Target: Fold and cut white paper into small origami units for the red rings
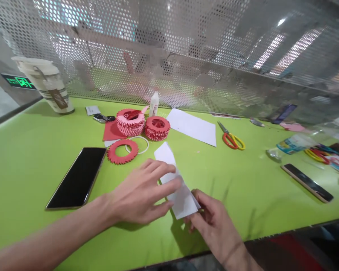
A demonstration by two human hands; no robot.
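A folded sheet of white paper lies slantwise between my hands, its near end raised off the green table. My right hand pinches the paper's near right corner, thumb and fingers closed around the edge. Fingers apart, my left hand reaches across the paper's left side from above; whether the fingertips press on it I cannot tell. Beyond the left hand lie a red toothed paper ring, a thin white ring, a pink stack of toothed rings and a red stack.
A black phone lies left of my left hand. Farther back are a glue bottle, a white sheet and scissors. A paper cup stands at far left. Right: a plastic bottle and another phone.
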